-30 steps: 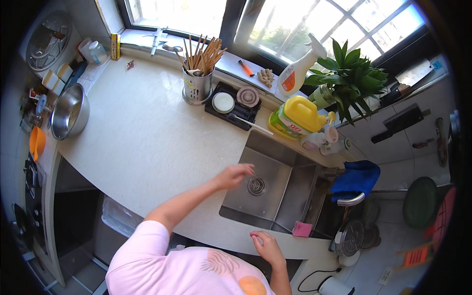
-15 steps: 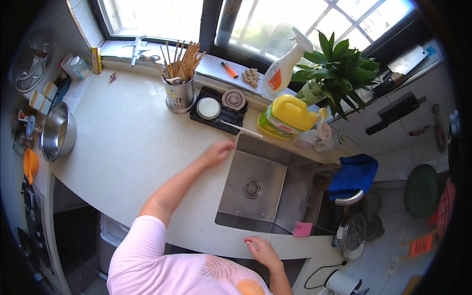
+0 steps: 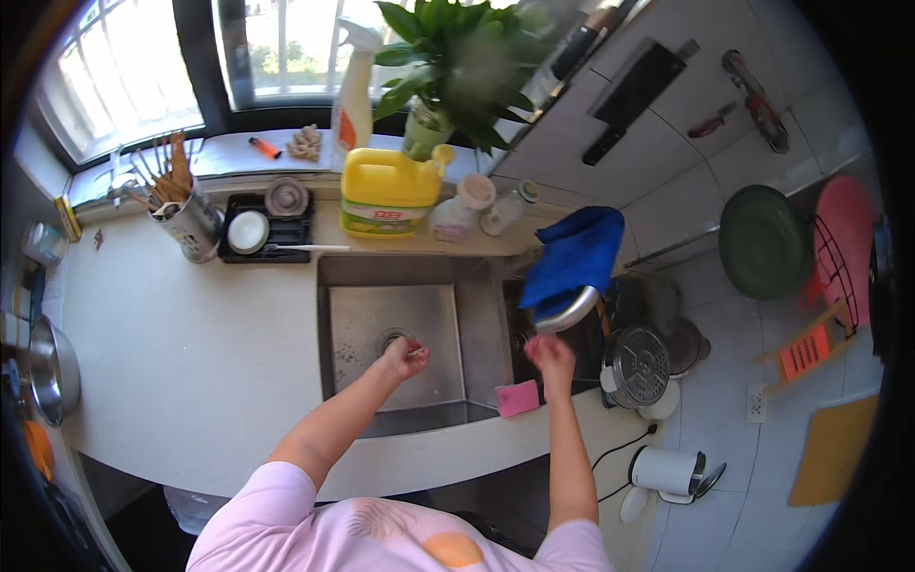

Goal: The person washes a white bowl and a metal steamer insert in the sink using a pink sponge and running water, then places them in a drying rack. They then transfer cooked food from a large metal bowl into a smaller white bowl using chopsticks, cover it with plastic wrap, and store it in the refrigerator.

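Observation:
My left hand [image 3: 407,357] hangs over the steel sink basin [image 3: 438,310], close to the drain [image 3: 393,339]. Its fingers are curled, and a small pale spot shows at the fingertips, too small to name. My right hand [image 3: 552,365] is raised just below the mouth of the curved metal faucet [image 3: 569,310]; its fingers are blurred, so I cannot tell whether it touches the spout. A blue cloth [image 3: 577,259] drapes over the faucet. Between the hands, a pink sponge [image 3: 518,398] sits at the sink's front edge.
Behind the sink stand a yellow jug [image 3: 386,191], two small bottles [image 3: 462,212] and a black tray [image 3: 270,250] with a white stick overhanging. A chopstick holder [image 3: 191,227] is farther left. On the right are a perforated metal lid [image 3: 639,365] and a white kettle [image 3: 664,470].
My left hand has moved from the counter beside the sink to over the basin. My right hand has risen from the front edge to the faucet. The view has turned right.

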{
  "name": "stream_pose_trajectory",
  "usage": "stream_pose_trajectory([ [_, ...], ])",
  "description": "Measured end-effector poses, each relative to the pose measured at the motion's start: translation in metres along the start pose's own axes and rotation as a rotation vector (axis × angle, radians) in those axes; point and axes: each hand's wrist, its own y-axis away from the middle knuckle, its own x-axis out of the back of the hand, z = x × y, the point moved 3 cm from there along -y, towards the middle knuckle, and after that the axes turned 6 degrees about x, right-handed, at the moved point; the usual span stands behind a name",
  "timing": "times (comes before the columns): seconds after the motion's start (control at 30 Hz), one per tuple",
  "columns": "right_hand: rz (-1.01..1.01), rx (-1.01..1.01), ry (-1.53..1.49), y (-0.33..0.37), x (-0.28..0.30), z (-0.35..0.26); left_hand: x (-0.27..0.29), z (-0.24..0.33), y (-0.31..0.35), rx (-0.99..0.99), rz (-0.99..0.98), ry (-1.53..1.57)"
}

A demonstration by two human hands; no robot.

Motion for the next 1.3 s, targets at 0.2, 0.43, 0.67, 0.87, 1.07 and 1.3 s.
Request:
stream_pose_trajectory([
  [0.2,0.197,0.347,-0.056,-0.193,0.061,0.062,-0.081,-0.035,0.008,0.076,-0.234,0.457],
  [0.43,0.086,0.229,0.097,-0.25,0.017,0.062,-0.129,-0.039,0.016,0.143,-0.28,0.648],
  [0.67,0.08,0.194,0.42,-0.26,0.008,0.049,-0.14,-0.043,-0.004,0.149,-0.356,0.69],
  [0.87,0.152,0.32,-0.07,-0.171,0.025,0.046,-0.131,-0.046,-0.034,0.054,-0.335,0.665],
  [1.07,-0.437,0.571,0.418,-0.033,-0.081,0.074,-0.125,-0.059,-0.05,-0.097,-0.507,0.627],
  [1.3,-0.345,-0.241,-0.365,-0.046,-0.134,0.164,-0.098,-0.052,-0.047,-0.332,-0.325,0.044],
])
